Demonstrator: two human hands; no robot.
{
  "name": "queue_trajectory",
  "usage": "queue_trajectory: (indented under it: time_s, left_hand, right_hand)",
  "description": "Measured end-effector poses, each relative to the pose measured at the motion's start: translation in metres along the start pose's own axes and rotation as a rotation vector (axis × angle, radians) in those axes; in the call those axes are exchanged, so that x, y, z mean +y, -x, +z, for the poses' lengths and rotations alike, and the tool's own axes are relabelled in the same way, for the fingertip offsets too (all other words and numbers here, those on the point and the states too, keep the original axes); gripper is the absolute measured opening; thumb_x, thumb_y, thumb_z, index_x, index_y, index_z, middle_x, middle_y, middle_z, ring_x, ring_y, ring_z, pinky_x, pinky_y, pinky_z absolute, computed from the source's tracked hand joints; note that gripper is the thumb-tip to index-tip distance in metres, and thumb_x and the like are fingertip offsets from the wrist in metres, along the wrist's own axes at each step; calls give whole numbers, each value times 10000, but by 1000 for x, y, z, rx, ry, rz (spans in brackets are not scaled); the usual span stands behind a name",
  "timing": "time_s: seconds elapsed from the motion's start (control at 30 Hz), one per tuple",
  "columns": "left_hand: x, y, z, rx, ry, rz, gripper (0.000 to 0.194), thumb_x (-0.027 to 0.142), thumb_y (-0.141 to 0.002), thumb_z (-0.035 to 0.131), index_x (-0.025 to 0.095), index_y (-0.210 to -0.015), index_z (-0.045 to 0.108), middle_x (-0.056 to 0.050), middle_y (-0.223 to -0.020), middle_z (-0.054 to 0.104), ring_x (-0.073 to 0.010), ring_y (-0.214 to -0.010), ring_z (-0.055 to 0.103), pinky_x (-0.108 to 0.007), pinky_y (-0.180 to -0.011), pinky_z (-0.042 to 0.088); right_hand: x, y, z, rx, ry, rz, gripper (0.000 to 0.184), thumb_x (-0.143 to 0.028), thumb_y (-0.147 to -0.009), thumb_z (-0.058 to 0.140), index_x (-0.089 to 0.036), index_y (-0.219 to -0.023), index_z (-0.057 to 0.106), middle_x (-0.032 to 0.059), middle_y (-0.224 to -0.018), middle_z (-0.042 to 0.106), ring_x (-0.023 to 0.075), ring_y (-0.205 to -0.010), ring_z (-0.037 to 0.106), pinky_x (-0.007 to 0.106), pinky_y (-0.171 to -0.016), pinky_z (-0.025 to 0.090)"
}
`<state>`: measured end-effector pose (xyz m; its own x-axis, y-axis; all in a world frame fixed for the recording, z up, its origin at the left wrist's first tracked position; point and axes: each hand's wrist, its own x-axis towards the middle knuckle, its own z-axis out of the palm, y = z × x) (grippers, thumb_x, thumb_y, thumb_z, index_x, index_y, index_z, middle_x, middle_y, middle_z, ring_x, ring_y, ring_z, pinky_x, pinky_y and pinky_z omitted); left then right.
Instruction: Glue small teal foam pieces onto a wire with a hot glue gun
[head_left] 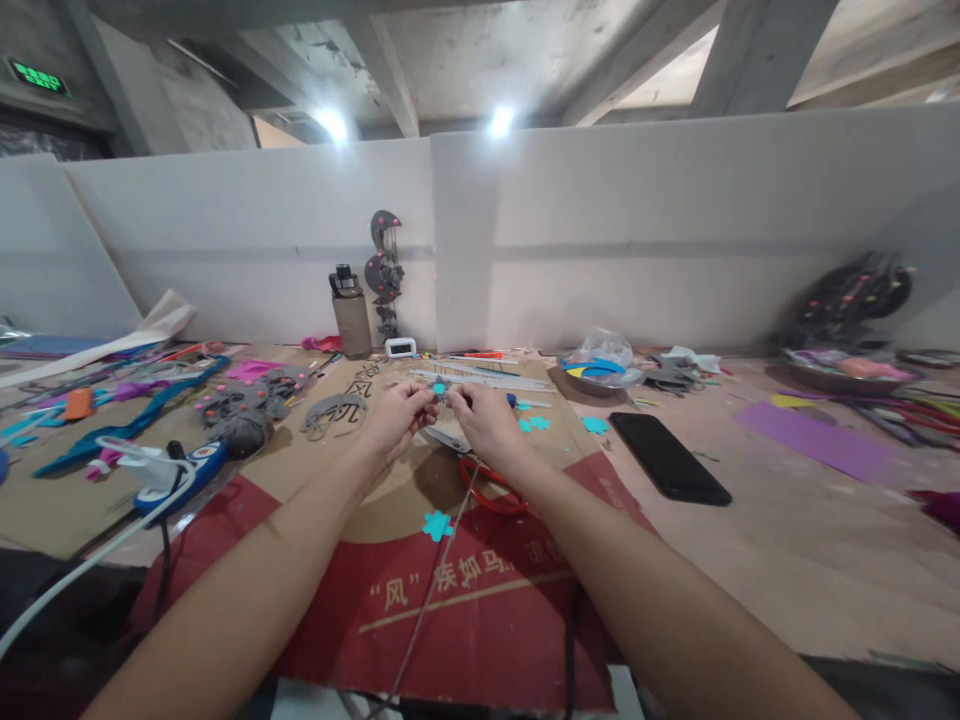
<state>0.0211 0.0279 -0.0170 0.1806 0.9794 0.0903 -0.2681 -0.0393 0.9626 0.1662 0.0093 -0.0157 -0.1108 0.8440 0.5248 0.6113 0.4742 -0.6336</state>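
Observation:
My left hand is closed in a pinch at the edge of a small turquoise flower-shaped cut-out. Close beside it, the fingers of my right hand are pinched together too. A thin grey strand of yarn runs from under my right hand down over the cardboard's front edge; its upper end is hidden by the fingers. Below my right hand lie scissors with red handles, blades pointing left. Another turquoise cut-out rests nearer me on the red and brown cardboard.
More turquoise cut-outs lie to the right, near a black phone. Left are a grey yarn ball and a blue power strip. A bottle stands at the back, with a bagged bowl to the right.

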Motion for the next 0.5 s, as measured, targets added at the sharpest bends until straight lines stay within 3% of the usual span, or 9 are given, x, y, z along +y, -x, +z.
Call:
queue_trajectory:
  time_s: [0.17, 0.5]
  left_hand:
    - [1, 2, 3, -62, 52, -30, 199, 175, -639, 697, 130, -799, 587, 9, -621, 583, -52, -524, 525, -166, -515, 441]
    - [1, 4, 5, -109, 53, -71, 217, 226, -625, 741, 119, -767, 617, -16, -639, 615, -63, -551, 556, -162, -525, 448]
  right_hand:
    - [-2, 0, -1, -3, 12, 52, 275, -305, -869, 430, -186, -703, 613, 17, -689, 631, 131, -640, 529, 233, -591, 315]
    - [-2, -1, -3, 17, 29, 74, 351, -361, -898, 403, -204, -691, 640, 30, -722, 673, 145, -668, 576, 243, -611, 341]
